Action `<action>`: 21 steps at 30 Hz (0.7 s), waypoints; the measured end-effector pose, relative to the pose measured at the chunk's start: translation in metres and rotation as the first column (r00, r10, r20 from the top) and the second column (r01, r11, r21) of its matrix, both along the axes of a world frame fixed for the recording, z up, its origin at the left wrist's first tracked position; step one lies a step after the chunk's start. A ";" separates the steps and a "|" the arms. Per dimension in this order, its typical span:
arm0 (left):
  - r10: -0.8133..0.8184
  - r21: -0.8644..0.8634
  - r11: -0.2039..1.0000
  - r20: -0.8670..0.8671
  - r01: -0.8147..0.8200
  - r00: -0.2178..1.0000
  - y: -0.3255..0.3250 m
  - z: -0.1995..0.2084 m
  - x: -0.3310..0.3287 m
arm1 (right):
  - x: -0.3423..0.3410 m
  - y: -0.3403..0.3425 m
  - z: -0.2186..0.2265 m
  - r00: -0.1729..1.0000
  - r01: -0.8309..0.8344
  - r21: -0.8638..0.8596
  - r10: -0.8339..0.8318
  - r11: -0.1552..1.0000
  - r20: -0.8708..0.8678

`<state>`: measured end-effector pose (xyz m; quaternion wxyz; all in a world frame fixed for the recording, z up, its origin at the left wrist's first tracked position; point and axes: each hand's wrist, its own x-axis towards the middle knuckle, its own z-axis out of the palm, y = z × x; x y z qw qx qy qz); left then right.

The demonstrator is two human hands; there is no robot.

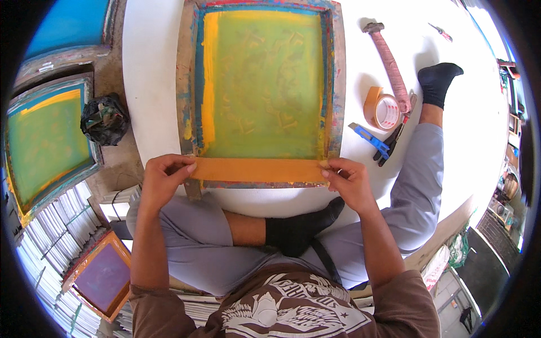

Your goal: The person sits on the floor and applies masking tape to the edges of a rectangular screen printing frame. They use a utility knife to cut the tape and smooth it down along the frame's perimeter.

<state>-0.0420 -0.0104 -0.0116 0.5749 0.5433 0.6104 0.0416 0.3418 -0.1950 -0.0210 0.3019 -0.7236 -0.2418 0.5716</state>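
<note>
At the lower middle of the frame, your left hand point(169, 177) and right hand point(348, 179) each pinch one end of a strip of brown tape point(259, 170) between thumb and fingertips, and you have it stretched nearly flat and level. The strip lies across the lower end of the wooden frame point(338, 84), over the near edge of its greenish mesh point(265, 84); whether its middle is stuck down or only hovering, you can't tell from this angle. So, as I judge it, this strip is cut or torn off and lined up, while pressing it home and letting go of the ends are not yet done. Further up, your mesh carries a yellow band point(209, 79) down its left side and a thinner one along the top, but none of this brown tape shows on those sides or on the right, so any taping there looks undone. Right of the frame, on the white surface point(152, 84), you have the tape roll point(387, 112), a blue cutter point(369, 139) and a hammer-like tool point(390, 67) with a wrapped handle. At the left edge, a similar screen point(51, 135) sits beside a black plastic bag point(105, 119).
</note>
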 end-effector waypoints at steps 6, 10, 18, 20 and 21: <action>0.096 0.019 0.995 0.133 -0.099 0.986 0.009 -0.006 -0.008 | 0.007 0.011 0.005 0.960 0.247 0.087 -0.232 0.965 -0.154; 0.037 0.104 0.994 0.073 -0.044 0.997 0.010 0.000 -0.003 | 0.012 0.014 0.005 0.971 0.223 0.093 -0.213 0.970 -0.105; -0.152 0.247 0.958 0.006 0.146 0.988 0.005 0.002 -0.001 | 0.009 -0.004 -0.012 0.997 0.006 0.152 -0.017 0.988 0.075; -0.200 0.254 0.946 -0.024 0.199 0.980 0.008 0.005 0.001 | 0.008 -0.003 -0.010 0.998 0.001 0.109 -0.008 0.994 0.063; -0.210 0.238 0.948 -0.037 0.213 0.977 0.009 0.008 0.004 | 0.007 -0.002 -0.009 0.998 -0.003 0.087 -0.003 0.996 0.058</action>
